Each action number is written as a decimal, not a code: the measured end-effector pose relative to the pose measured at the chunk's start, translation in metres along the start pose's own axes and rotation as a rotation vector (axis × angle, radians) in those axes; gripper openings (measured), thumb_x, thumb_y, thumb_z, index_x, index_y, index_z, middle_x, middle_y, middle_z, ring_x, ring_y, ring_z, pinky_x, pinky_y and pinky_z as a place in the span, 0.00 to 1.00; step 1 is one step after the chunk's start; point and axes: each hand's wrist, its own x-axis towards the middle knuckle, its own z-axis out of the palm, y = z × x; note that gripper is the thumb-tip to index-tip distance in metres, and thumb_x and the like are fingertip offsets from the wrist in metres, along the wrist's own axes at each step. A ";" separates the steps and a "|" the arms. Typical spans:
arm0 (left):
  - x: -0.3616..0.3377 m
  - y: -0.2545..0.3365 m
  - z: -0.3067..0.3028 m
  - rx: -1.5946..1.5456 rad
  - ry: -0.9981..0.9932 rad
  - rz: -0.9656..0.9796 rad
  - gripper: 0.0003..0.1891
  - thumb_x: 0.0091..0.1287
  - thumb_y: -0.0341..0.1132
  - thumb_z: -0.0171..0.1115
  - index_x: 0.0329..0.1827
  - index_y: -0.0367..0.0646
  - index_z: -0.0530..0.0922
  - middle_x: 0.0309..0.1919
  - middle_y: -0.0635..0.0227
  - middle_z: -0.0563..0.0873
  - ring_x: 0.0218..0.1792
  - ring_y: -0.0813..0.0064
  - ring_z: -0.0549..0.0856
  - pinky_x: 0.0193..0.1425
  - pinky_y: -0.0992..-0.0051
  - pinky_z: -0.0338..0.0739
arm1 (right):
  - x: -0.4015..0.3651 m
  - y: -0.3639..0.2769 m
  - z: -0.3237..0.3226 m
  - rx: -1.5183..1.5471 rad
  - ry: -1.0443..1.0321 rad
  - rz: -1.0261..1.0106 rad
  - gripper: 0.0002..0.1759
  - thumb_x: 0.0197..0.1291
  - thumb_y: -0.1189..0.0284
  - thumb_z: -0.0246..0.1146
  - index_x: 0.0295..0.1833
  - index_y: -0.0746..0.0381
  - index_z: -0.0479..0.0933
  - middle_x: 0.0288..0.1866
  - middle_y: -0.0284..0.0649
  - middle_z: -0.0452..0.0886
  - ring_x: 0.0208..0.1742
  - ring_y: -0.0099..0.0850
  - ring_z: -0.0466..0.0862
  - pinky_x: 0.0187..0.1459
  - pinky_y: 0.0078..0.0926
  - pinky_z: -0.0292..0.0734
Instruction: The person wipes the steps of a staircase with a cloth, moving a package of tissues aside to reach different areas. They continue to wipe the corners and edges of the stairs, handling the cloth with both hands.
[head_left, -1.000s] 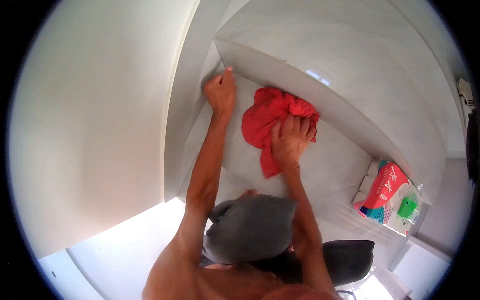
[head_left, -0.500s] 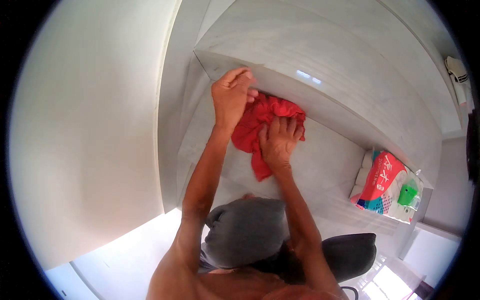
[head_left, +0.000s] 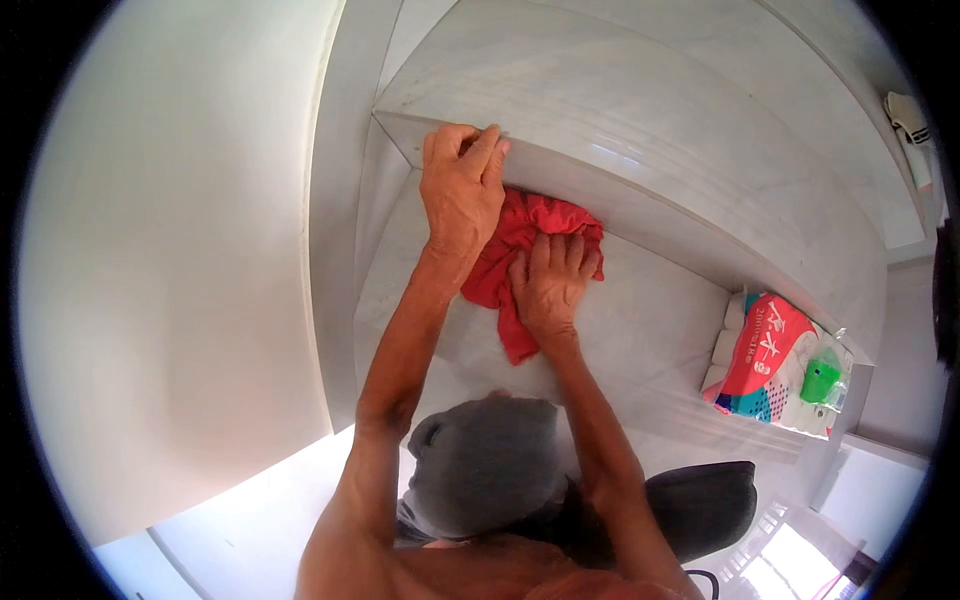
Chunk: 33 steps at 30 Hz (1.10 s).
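A crumpled red cloth [head_left: 515, 240] lies on the pale marble-look lower surface, against the riser of a step. My right hand [head_left: 549, 295] rests on top of it, fingers stretched out and slightly apart, pressing it down. Above and left of the cloth, my left hand [head_left: 463, 190] is raised at the top edge of the step [head_left: 560, 155]. Its fingers are bent, with thumb and forefinger close together at that edge. Whether anything is between them is hidden.
A tall pale panel [head_left: 190, 250] stands on the left. At right lies a plastic-wrapped pack of paper rolls [head_left: 765, 360] with a green plastic item [head_left: 821, 380] on it. My grey-clad knee [head_left: 485, 465] is below the cloth. Something striped [head_left: 907, 118] sits far right.
My left hand has shifted slightly up to the step's edge and turned, its fingers bending more. My right hand stays on the cloth, almost unmoved. The view has tilted a little.
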 end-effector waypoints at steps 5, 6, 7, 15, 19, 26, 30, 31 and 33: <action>0.006 -0.004 0.003 -0.120 0.023 0.056 0.08 0.68 0.29 0.73 0.49 0.41 0.91 0.42 0.62 0.86 0.42 0.61 0.84 0.45 0.65 0.80 | -0.001 0.001 0.001 0.018 0.018 -0.005 0.25 0.66 0.60 0.66 0.60 0.68 0.78 0.58 0.54 0.79 0.68 0.61 0.72 0.67 0.71 0.60; 0.007 -0.003 0.003 -0.122 0.016 0.050 0.08 0.68 0.29 0.73 0.49 0.41 0.90 0.42 0.62 0.86 0.42 0.61 0.85 0.45 0.65 0.81 | -0.002 0.001 0.001 0.025 0.022 -0.005 0.25 0.66 0.60 0.66 0.60 0.68 0.77 0.58 0.54 0.79 0.68 0.61 0.72 0.67 0.72 0.60; 0.007 -0.003 0.003 -0.124 0.012 0.043 0.07 0.68 0.28 0.73 0.48 0.41 0.90 0.42 0.62 0.86 0.42 0.61 0.86 0.44 0.65 0.81 | -0.003 0.001 0.001 0.031 0.026 -0.005 0.25 0.67 0.60 0.66 0.60 0.68 0.77 0.58 0.54 0.79 0.68 0.61 0.72 0.67 0.72 0.60; 0.010 0.000 0.004 -0.119 0.013 -0.003 0.04 0.69 0.26 0.71 0.45 0.40 0.89 0.40 0.62 0.87 0.41 0.60 0.87 0.44 0.65 0.82 | -0.002 0.001 -0.001 0.044 0.011 0.006 0.24 0.67 0.60 0.66 0.59 0.68 0.78 0.59 0.54 0.79 0.69 0.61 0.71 0.68 0.72 0.59; 0.009 0.005 0.010 -0.087 0.053 0.026 0.05 0.68 0.26 0.71 0.45 0.40 0.89 0.39 0.61 0.87 0.39 0.60 0.87 0.42 0.65 0.82 | -0.001 0.000 0.000 0.024 0.041 -0.003 0.24 0.66 0.60 0.67 0.58 0.67 0.78 0.58 0.54 0.80 0.68 0.61 0.72 0.68 0.71 0.60; 0.029 -0.008 -0.006 -0.121 -0.106 -0.112 0.04 0.68 0.28 0.72 0.42 0.39 0.89 0.34 0.61 0.90 0.33 0.64 0.88 0.40 0.65 0.82 | -0.002 0.001 0.002 0.035 0.024 0.002 0.24 0.66 0.61 0.67 0.58 0.68 0.78 0.56 0.55 0.80 0.68 0.62 0.73 0.67 0.72 0.61; 0.074 -0.010 -0.015 0.027 -0.518 -0.134 0.08 0.67 0.35 0.73 0.40 0.38 0.88 0.30 0.60 0.91 0.32 0.67 0.89 0.38 0.69 0.81 | -0.002 0.001 0.002 0.006 0.039 -0.013 0.25 0.66 0.60 0.67 0.60 0.68 0.78 0.58 0.56 0.80 0.69 0.62 0.72 0.68 0.73 0.60; 0.089 -0.012 -0.014 0.086 -0.625 -0.093 0.09 0.67 0.36 0.73 0.39 0.37 0.88 0.28 0.59 0.90 0.31 0.68 0.89 0.37 0.69 0.81 | -0.003 0.000 0.002 -0.002 0.039 -0.019 0.25 0.66 0.60 0.67 0.60 0.69 0.78 0.59 0.56 0.80 0.69 0.62 0.72 0.68 0.74 0.60; 0.115 -0.007 -0.019 0.122 -0.828 -0.116 0.11 0.66 0.37 0.73 0.37 0.36 0.87 0.25 0.60 0.89 0.28 0.70 0.89 0.34 0.70 0.81 | -0.004 0.000 0.002 0.041 -0.005 -0.002 0.26 0.67 0.60 0.66 0.61 0.69 0.78 0.60 0.56 0.80 0.69 0.62 0.72 0.69 0.74 0.59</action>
